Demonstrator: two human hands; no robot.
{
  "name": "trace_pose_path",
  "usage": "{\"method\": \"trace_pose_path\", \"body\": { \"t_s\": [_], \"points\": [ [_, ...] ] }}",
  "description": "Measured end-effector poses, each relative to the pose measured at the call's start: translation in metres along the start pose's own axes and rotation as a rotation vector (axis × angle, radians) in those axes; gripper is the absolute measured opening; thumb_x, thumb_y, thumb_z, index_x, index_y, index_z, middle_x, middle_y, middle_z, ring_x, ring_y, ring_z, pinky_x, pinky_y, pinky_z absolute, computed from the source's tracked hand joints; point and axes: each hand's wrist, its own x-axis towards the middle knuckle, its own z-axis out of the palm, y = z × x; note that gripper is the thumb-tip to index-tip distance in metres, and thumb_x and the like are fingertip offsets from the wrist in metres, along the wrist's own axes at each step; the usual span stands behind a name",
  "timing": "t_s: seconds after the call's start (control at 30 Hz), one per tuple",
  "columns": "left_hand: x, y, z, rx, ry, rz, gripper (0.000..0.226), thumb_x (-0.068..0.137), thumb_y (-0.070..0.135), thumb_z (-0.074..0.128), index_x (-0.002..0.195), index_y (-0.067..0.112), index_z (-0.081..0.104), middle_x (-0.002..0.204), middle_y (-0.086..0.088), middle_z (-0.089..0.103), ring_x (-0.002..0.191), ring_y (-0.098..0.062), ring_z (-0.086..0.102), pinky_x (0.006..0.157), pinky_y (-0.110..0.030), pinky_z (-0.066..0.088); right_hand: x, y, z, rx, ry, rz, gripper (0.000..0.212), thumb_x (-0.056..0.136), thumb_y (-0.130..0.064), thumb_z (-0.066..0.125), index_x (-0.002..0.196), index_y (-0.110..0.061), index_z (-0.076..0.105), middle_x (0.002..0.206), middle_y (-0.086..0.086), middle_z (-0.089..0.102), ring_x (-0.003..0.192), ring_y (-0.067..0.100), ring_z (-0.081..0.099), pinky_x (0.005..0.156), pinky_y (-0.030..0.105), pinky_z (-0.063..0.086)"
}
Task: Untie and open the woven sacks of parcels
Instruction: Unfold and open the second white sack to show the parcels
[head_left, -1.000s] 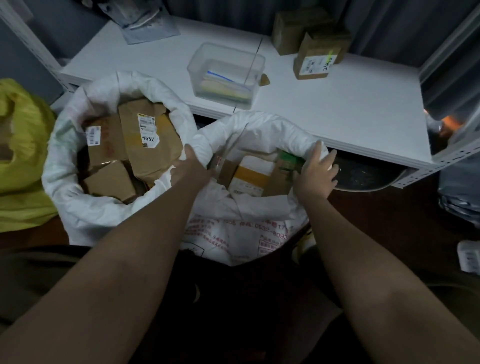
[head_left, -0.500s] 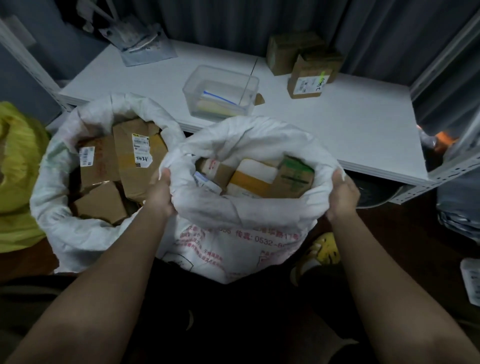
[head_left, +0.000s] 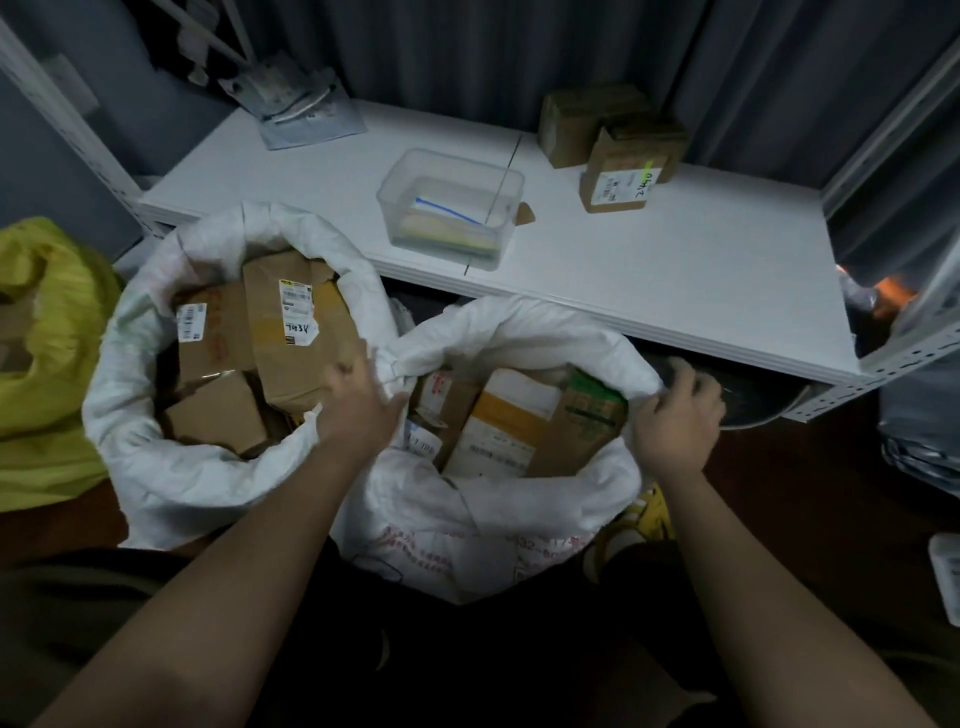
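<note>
Two white woven sacks stand open on the floor in front of me. The left sack has its rim rolled down and shows several brown cardboard parcels. The right sack, printed with red text, holds boxed parcels too. My left hand grips this sack's rim at its left side, thumb inside the mouth. My right hand pinches the rim at the right side, fingers curled over the edge.
A low white shelf lies just behind the sacks, carrying a clear plastic tub, two cardboard boxes and grey mailers. A yellow bag sits at the left. Grey bags lie at the right.
Both hands have shifted further back along the right sack's rim, and the near edge has dropped lower, so the mouth is wider and more parcels show.
</note>
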Motion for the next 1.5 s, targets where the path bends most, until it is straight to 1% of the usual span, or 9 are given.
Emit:
{"method": "trace_pose_path", "body": {
  "t_s": [0.27,0.53,0.77,0.87,1.0,1.1,1.2,1.37,1.5],
  "points": [
    [0.049,0.022,0.007,0.396,-0.083,0.337,0.073,0.091,0.051,0.048,0.149,0.035,0.008,0.151,-0.013,0.018,0.132,-0.035,0.032,0.103,-0.048,0.036,0.057,-0.043,0.044,-0.479,-0.340,-0.752,0.060,0.087,-0.036,0.059,0.143,-0.027,0.039,0.146,0.017,0.040,0.126,0.047,0.039,0.103,0.061,0.030],
    [0.115,0.072,0.042,0.507,-0.120,0.512,0.073,0.095,0.049,0.042,0.151,0.025,0.002,0.151,-0.014,0.022,0.132,-0.033,0.034,0.103,-0.044,0.033,0.116,-0.070,0.103,-0.657,-0.507,-0.781,0.078,0.091,-0.063,0.038,0.151,-0.035,-0.003,0.159,0.010,0.008,0.138,0.038,0.027,0.114,0.051,0.020],
    [0.147,0.072,0.075,0.449,-0.322,0.377,0.100,0.084,0.057,0.058,0.151,0.021,-0.008,0.145,-0.019,0.032,0.128,-0.037,0.040,0.098,-0.046,0.038,0.128,-0.080,0.124,-0.671,-0.707,-0.706,0.086,0.084,-0.065,0.052,0.151,-0.033,0.008,0.131,0.014,0.046,0.108,0.033,0.055,0.087,0.038,0.042],
    [0.146,0.055,0.076,0.294,-0.479,0.375,0.103,0.076,0.066,0.059,0.150,0.021,0.004,0.143,-0.019,0.037,0.125,-0.034,0.045,0.099,-0.045,0.041,0.115,-0.069,0.113,-0.560,-0.780,-0.747,0.063,0.094,-0.056,0.043,0.147,-0.028,0.023,0.127,0.010,0.052,0.106,0.031,0.058,0.080,0.035,0.042],
    [0.130,0.049,0.051,0.000,-0.453,0.494,0.106,0.071,0.079,0.048,0.151,0.024,0.006,0.134,-0.015,0.052,0.107,-0.024,0.056,0.088,-0.030,0.045,0.096,-0.057,0.081,0.048,-0.512,-0.749,0.034,0.096,-0.037,0.050,0.126,-0.023,0.060,0.118,-0.002,0.067,0.103,0.016,0.063,0.084,0.026,0.047],
    [0.103,0.056,0.028,-0.221,-0.366,0.740,0.078,0.087,0.071,0.033,0.149,0.030,0.010,0.128,-0.012,0.059,0.097,-0.015,0.059,0.079,-0.019,0.047,0.092,-0.056,0.060,0.479,-0.556,-0.367,0.014,0.094,-0.016,0.058,0.097,-0.020,0.072,0.101,-0.007,0.070,0.091,-0.004,0.062,0.083,0.010,0.043],
    [0.065,0.075,0.005,-0.504,-0.345,0.806,0.044,0.096,0.034,0.048,0.140,0.031,0.039,0.134,0.017,0.052,0.120,0.006,0.049,0.097,-0.013,0.041,0.101,-0.054,0.039,0.685,-0.705,0.034,0.012,0.091,-0.011,0.061,0.085,-0.012,0.072,0.088,0.001,0.070,0.081,0.005,0.063,0.081,0.024,0.046],
    [0.036,0.118,-0.026,-0.891,-0.193,0.537,0.024,0.092,0.011,0.057,0.109,0.027,0.064,0.107,0.016,0.065,0.099,0.013,0.057,0.088,-0.009,0.042,0.106,-0.067,0.017,0.282,-0.521,-0.206,0.031,0.095,-0.042,0.052,0.080,-0.019,0.065,0.078,-0.004,0.064,0.078,0.014,0.060,0.066,0.027,0.042],
    [0.049,0.122,-0.034,-1.129,-0.172,0.301,0.021,0.096,0.013,0.051,0.107,0.012,0.069,0.097,0.017,0.069,0.093,0.006,0.061,0.089,-0.015,0.044,0.089,-0.054,0.014,-0.114,-0.348,-0.622,0.061,0.092,-0.062,0.031,0.140,-0.025,0.040,0.118,0.005,0.059,0.108,0.025,0.052,0.092,0.041,0.036]
  ]
}}
